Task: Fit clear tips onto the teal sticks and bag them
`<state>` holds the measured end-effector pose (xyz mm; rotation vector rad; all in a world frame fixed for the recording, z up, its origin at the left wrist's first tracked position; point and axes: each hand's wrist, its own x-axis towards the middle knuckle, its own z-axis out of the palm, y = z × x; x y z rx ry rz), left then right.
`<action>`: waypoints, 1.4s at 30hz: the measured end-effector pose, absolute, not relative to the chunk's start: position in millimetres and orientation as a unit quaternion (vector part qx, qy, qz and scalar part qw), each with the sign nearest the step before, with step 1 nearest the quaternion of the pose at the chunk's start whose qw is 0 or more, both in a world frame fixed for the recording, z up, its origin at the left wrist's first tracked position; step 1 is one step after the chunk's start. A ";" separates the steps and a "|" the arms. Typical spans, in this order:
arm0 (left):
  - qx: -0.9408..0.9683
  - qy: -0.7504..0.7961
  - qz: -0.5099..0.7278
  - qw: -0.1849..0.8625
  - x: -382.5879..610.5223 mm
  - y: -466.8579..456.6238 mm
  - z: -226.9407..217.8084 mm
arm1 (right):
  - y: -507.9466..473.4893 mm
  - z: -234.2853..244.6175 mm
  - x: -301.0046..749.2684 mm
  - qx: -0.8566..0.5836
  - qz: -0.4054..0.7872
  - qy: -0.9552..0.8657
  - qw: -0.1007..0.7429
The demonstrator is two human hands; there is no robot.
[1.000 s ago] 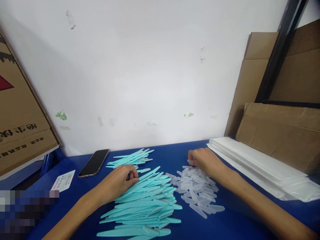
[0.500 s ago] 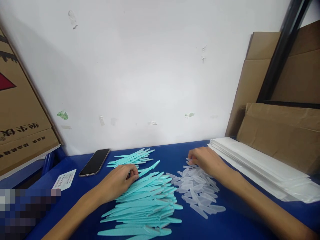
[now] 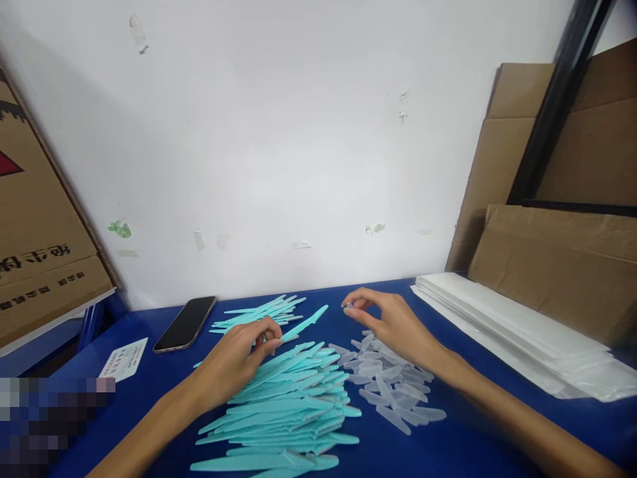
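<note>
Pinched in my left hand point(image 3: 241, 352) is a teal eyebrow razor point(image 3: 309, 322), its head end pointing up and to the right. My right hand point(image 3: 393, 322) holds a small translucent plastic cap point(image 3: 349, 305) between thumb and fingertips, a short gap away from the razor's tip. Below my left hand spreads a large pile of teal eyebrow razors point(image 3: 293, 405). A heap of translucent caps point(image 3: 393, 378) lies under and in front of my right hand. Behind my left hand rests a smaller pile of razors point(image 3: 266, 311).
A phone point(image 3: 186, 324) and a white printed card point(image 3: 123, 358) lie on the blue table point(image 3: 164, 392) at the left. White flat plastic packs point(image 3: 507, 332) are stacked at the right. Cardboard boxes point(image 3: 552, 259) stand on both sides, with a white wall point(image 3: 298, 133) behind.
My right hand has lifted from the cap heap and moved left with a cap in its fingertips. My left hand has raised the razor slightly up and right, off the pile.
</note>
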<state>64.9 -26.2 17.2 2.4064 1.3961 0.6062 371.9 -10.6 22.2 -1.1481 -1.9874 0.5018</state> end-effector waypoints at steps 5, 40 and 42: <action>0.845 0.471 0.203 0.152 74.0 -35.3 24.1 | -16.4 21.7 359.2 -0.382 0.440 -0.676 0.451; 0.859 0.385 0.336 0.033 74.2 -46.6 17.1 | -37.4 9.2 342.4 -0.325 0.553 -0.599 0.479; 0.857 0.392 0.332 0.032 72.6 -45.4 16.0 | -38.9 9.1 341.9 -0.320 0.557 -0.601 0.476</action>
